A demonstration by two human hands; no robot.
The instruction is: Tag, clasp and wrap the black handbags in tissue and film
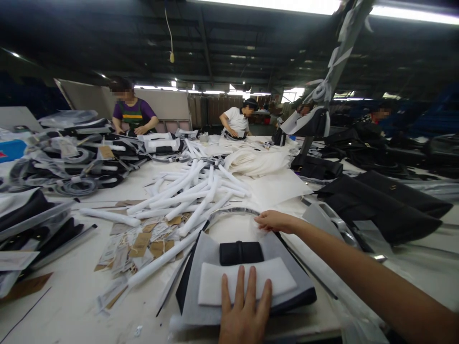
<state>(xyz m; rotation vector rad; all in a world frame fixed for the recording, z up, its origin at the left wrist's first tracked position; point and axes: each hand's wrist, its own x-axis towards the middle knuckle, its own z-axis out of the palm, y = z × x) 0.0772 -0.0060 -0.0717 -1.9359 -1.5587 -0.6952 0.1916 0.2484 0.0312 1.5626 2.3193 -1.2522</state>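
Near tabletop's (53, 319) front edge, papered bag (304, 298) was topped with white pad (283, 282) but not yet enclosed; pad was covered by open-fingered left hand (245, 310), handle (234, 210) pinched by right hand (275, 221).

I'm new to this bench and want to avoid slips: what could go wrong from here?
The white pad lies under the left hand and could slide if that hand moves sideways. The right hand grips the handle; a hard tug might skew the bag. The brown tags lie left of it, so dragging it that way might scatter them.
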